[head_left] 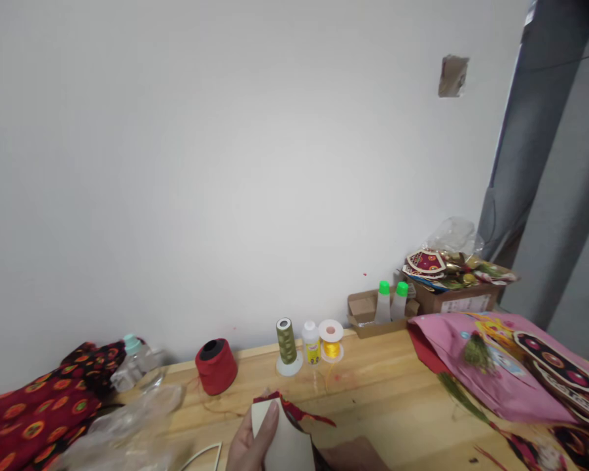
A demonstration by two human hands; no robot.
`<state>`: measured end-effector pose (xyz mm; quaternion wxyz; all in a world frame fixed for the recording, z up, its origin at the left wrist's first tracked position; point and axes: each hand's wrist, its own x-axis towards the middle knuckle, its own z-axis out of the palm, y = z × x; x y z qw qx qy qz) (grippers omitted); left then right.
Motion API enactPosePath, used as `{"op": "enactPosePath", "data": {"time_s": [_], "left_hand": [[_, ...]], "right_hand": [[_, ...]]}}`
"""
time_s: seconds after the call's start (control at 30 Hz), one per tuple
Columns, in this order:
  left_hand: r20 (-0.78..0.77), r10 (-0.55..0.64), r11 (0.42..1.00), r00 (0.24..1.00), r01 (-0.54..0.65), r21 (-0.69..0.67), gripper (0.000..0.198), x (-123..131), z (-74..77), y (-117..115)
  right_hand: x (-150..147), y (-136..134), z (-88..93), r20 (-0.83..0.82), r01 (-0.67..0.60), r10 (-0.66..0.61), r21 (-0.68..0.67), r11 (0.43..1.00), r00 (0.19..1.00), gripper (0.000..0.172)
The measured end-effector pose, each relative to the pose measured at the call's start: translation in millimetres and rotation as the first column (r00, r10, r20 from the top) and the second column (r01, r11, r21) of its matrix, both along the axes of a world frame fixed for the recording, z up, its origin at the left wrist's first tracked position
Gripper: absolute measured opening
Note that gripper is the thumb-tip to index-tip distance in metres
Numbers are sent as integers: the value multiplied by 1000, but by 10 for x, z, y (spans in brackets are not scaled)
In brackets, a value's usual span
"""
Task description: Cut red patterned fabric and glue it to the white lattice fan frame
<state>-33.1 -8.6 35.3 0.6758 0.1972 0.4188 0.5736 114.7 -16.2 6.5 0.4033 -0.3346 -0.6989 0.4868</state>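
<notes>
The left hand [249, 445] is clenched on a white card [290, 439], with a strip of red patterned fabric [294, 409] folded over the card's top edge; the right hand is out of view. Beyond the card, on the wooden table [373, 373], stand a red thread cone [216, 367], an olive thread cone [286, 341] and a yellow thread reel [331, 350]. Pink printed fabric [500, 386] lies to the card's right.

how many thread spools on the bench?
3: a red spool by the wall, an olive cone to its right, and a gold spool further right. More may be hidden under the red fabric.
</notes>
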Motion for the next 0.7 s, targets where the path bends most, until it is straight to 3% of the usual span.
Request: {"op": "enactPosePath", "data": {"time_s": [0.17, 0.33, 0.5, 0.7], "left_hand": [[-44, 46, 999, 998, -47, -22, 80, 13, -5, 7], [-27, 73, 997, 997, -73, -13, 76, 38, -37, 11], [-17, 86, 996, 996, -86, -15, 72, 63, -82, 17], [-1, 103, 994, 995, -103, -20, 80, 52, -84, 19]], "right_hand": [[-277, 292, -153, 51, 20, -19, -26, 999, 999, 23], [-333, 371, -248, 53, 86, -84, -22, 996, 995, 21], [-307, 349, -219, 35, 103, -102, -23, 994, 994, 23], [-297, 319, -94, 2, 84, -83, -12, 996, 997, 29]]}}
